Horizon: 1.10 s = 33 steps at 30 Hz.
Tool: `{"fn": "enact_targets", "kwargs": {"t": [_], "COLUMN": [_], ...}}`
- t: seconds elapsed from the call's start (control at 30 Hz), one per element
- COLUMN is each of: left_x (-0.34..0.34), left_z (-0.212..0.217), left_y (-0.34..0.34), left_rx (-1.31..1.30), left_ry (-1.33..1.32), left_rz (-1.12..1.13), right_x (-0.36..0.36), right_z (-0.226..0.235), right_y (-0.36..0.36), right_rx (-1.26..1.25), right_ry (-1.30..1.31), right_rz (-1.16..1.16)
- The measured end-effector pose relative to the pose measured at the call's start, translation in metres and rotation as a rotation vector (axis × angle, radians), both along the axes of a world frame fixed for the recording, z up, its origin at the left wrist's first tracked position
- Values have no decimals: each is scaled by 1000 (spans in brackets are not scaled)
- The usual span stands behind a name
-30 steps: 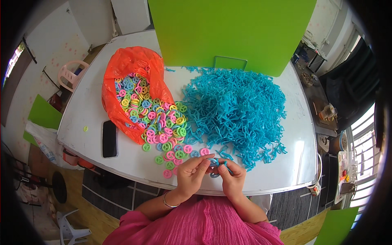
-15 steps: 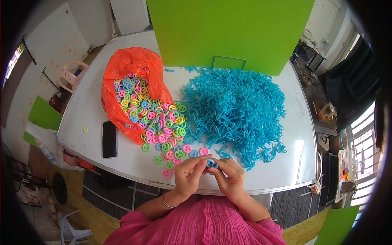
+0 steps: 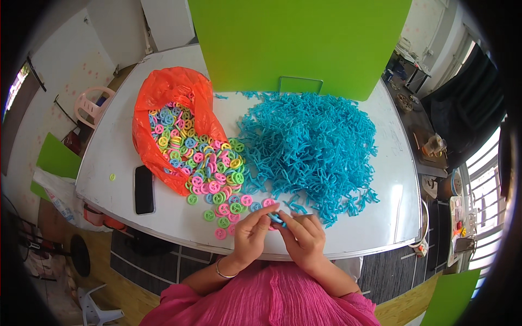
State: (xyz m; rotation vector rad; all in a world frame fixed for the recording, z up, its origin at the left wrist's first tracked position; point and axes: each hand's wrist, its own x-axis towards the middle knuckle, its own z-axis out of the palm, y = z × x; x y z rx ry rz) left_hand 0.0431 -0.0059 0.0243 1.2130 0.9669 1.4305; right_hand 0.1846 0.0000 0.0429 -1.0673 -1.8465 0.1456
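Observation:
Close to the table's near edge, my left hand point(image 3: 250, 234) pinches a small light-blue plastic wheel point(image 3: 277, 219) between thumb and forefinger. My right hand point(image 3: 303, 240) meets it from the other side, its thumb and fingertips closed on a darker blue plastic piece against the wheel. The fingers partly hide how the two fit together. Left of and beyond my hands, a heap of pink, green, yellow and blue plastic wheels point(image 3: 220, 168) spills from a red plastic bag point(image 3: 144, 141). A big pile of thin, forked blue plastic pieces point(image 3: 310, 146) lies beyond my right hand.
A black phone point(image 3: 144, 190) lies on the white table point(image 3: 109, 157), left of the bag. One small yellow-green ring point(image 3: 112, 177) sits near the left edge. A tall green board point(image 3: 299, 43) with a thin metal frame point(image 3: 300, 80) stands at the back.
My fingers have shifted their grip: the blue wheel is tilted more, and my right fingers have moved up over it. The view has shifted slightly; the heaps look the same.

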Motion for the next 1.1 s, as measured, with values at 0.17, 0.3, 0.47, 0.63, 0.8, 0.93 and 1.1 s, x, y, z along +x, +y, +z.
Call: {"fn": "enact_targets", "kwargs": {"t": [0.17,0.3,0.47,0.63,0.8,0.93,1.1], "left_x": [-4,-8,-23,-73,-72,-61,-63], "left_z": [-2,3,-1,6,-9,-16,-21], "left_y": [2,2,18,41,37,41,43], "left_rx": [4,-20,60,242,174,155,214], "left_ry": [-88,105,79,860,1117,1182,1081], "left_rz": [-129,-129,111,358,312,335,251], "right_x": [3,4,38,139,167,166,104], "right_z": [-7,-5,12,36,42,44,39], "right_y": [6,6,-18,-61,-89,-90,-38], "right_rx": [219,244,-155,-744,-891,-855,-603], "right_ry": [-80,-104,105,-61,-499,-421,-174], "right_rz": [-18,-37,0,42,24,97,20]}}
